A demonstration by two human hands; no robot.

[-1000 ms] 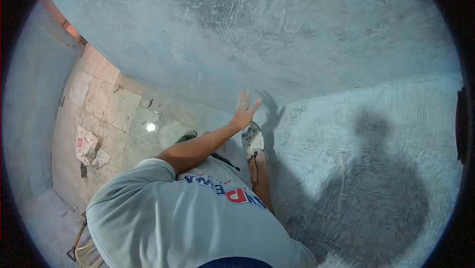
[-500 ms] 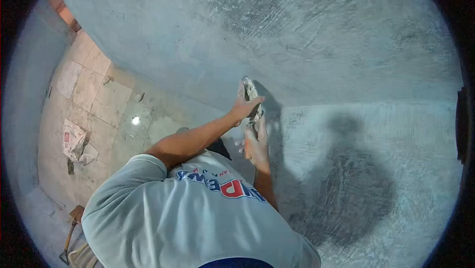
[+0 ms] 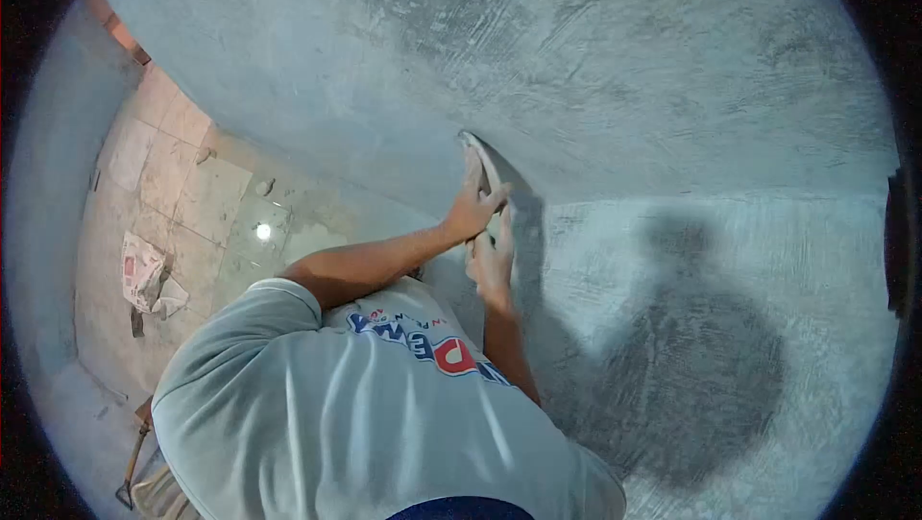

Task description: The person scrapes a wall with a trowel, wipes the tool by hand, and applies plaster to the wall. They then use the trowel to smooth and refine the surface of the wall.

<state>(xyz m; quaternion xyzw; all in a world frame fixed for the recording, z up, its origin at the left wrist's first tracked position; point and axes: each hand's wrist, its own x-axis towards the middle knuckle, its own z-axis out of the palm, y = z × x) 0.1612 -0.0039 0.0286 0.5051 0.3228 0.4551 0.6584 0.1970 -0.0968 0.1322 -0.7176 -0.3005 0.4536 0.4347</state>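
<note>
My left hand (image 3: 473, 208) is closed around a long, narrow, pale tool (image 3: 491, 170), its thumb laid across the tool. The tool lies close to the grey plastered wall (image 3: 615, 69), near the corner with a second wall, and its far tip points up and left. Just below, my right hand (image 3: 493, 259) is closed on the tool's lower end. That end is mostly hidden by the fingers, so its shape cannot be made out.
Floor tiles (image 3: 182, 150) spread out at the left, with a crumpled printed bag (image 3: 144, 270) on them. A wooden-handled tool (image 3: 136, 458) leans at the lower left. My shadow falls on the second plastered wall (image 3: 826, 328) at the right.
The tool has turned, now showing a smoother, paler side instead of its speckled one. My right hand has moved up closer to my left and closed on the tool's lower end.
</note>
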